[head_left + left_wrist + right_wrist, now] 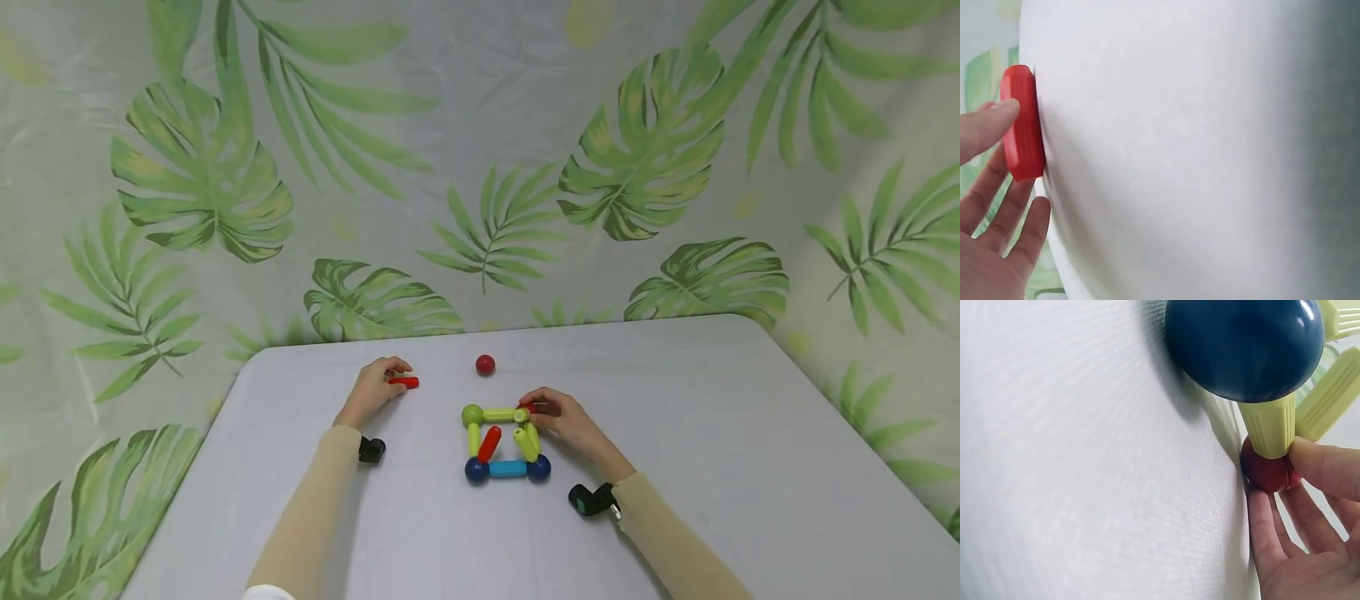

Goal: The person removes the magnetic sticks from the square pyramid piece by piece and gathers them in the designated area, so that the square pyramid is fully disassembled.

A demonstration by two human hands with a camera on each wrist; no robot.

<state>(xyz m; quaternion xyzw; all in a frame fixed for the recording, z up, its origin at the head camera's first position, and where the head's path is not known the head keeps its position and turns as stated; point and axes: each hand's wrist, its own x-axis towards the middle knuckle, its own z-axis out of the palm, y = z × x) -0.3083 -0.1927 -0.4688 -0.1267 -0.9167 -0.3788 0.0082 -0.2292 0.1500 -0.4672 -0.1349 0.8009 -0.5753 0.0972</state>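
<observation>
My left hand (369,393) pinches a red rod (1024,134) between thumb and fingers, low over the left of the table. My right hand (570,423) grips a red ball (1263,470) at the far right corner of a square built of rods and balls. That square has yellow-green rods (498,414), a light blue rod (508,469) along its near side, a green ball (472,415) at the far left and dark blue balls (476,470) at the near corners. From the near corners, a red rod (490,444) and a yellow-green rod (527,445) rise at a tilt.
A loose red ball (485,365) lies beyond the square, toward the table's far edge. White cloth covers the table (712,400). Behind it hangs a leaf-patterned curtain (495,125). Each wrist carries a small black camera (592,499).
</observation>
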